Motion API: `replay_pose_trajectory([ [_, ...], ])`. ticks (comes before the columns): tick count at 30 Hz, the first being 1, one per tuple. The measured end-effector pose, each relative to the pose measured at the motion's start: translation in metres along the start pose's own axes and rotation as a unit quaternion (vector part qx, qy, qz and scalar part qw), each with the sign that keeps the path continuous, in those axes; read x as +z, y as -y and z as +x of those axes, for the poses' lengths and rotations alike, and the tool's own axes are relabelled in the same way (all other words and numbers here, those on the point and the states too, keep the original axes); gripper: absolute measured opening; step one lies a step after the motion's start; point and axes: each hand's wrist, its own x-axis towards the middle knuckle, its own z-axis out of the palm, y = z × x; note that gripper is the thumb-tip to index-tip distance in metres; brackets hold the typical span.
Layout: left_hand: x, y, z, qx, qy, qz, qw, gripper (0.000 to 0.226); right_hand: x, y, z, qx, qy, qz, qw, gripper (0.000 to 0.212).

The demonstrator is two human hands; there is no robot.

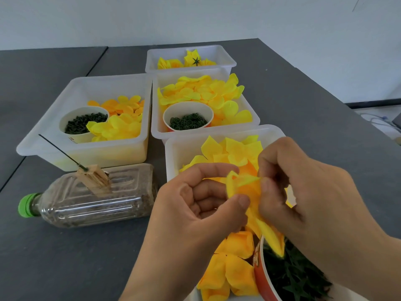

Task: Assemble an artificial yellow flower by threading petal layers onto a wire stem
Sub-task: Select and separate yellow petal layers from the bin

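Early still: the wire stem (58, 152), left of centre, stands bare in a wooden block (95, 181) on a lying bottle (91, 198), nothing threaded yet. Lower centre, left hand (195, 205) and right hand (303, 192) both pinch one yellow petal layer (243, 187) above the near bin (173, 153), probably peeling it off. All layers remain, plus likely the green bits from the cups.

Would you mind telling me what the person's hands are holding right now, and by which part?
Both hands hold one yellow petal layer: the left hand pinches its near edge between thumb and forefinger, and the right hand pinches its right side.
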Motion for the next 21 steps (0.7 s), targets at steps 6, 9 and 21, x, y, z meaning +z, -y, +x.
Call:
replay_pose_trajectory([
  [6, 0.013, 0.007, 0.000, 0.071, -0.128, 0.173, 0.974, 0.027, 0.006, -0.003, -0.001, 0.075, 0.006, 0.045, 0.996, 0.019],
  [9, 0.016, 0.007, 0.002, 0.098, -0.143, 0.189, 0.967, 0.018, 0.004, -0.004, 0.000, 0.039, 0.001, 0.054, 0.998, 0.009],
  [21, 0.007, 0.007, 0.003, 0.164, -0.158, 0.269, 0.936, 0.016, 0.003, -0.018, 0.006, -0.033, 0.061, -0.026, 0.997, 0.007],
])
